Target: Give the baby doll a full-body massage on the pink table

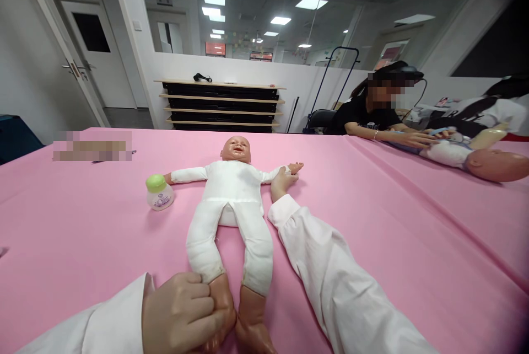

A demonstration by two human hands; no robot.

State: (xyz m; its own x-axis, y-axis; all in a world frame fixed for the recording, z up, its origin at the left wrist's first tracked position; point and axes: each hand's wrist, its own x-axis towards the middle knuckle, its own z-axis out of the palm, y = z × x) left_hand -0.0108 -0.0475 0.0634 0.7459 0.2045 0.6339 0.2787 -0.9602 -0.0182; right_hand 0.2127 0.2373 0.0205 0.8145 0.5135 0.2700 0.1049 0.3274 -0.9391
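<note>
The left hand (182, 310), nearest, has its grip wrapped round the left-side foot of a doll (233, 183) lying face up on the pink-covered table (355, 221); a green-lidded jar (160, 194) stands left. Farther, the right hand (283, 182) grasps the doll's right-side wrist. Far right, a co-worker (367, 117) touches another doll (496, 164).

Doll foot (223, 294) partly hidden by left hand (177, 309); jar lettering (162, 201) too small to read; far-left object (92, 147) blurred.

White doll body (233, 183); plain pink tablecloth (103, 238); lime-green jar lid (156, 183).
</note>
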